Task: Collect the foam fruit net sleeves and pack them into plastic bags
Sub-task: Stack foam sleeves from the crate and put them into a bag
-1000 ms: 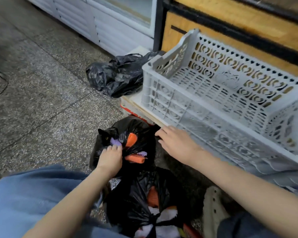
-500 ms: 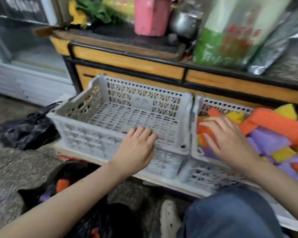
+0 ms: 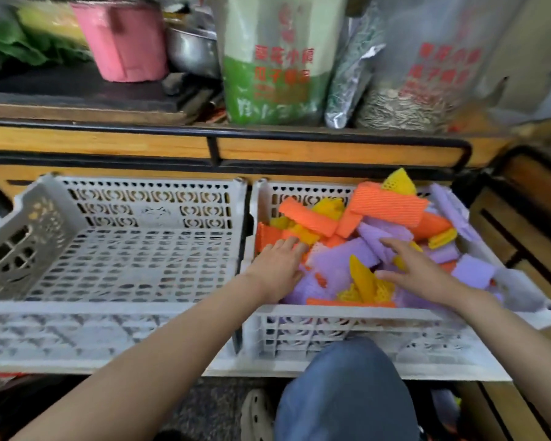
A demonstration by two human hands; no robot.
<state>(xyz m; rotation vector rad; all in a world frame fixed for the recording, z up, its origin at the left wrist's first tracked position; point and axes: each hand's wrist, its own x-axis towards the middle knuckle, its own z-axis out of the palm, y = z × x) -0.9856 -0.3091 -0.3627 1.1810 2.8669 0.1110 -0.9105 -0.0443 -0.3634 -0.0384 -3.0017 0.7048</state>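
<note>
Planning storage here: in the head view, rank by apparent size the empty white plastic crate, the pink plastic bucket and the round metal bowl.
1. Empty white plastic crate
2. Pink plastic bucket
3. Round metal bowl, partly hidden, so unsure.

The left crate (image 3: pixel 124 265) touches the right crate (image 3: pixel 347 316), both before a counter (image 3: pixel 109 144). Sleeves (image 3: pixel 390 202) lie in the right one, left hand (image 3: pixel 277 268) and right hand (image 3: pixel 422 272) on them. Bags (image 3: pixel 277 65) and perhaps a pot (image 3: pixel 191 50) stand on the counter.

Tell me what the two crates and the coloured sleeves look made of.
Left crate and right crate: likely moulded plastic, matte grey-white, judging by the perforated lattice walls. Foam sleeves: soft foam mesh, matte, with ribbed netting texture and bent, creased shapes.
</note>
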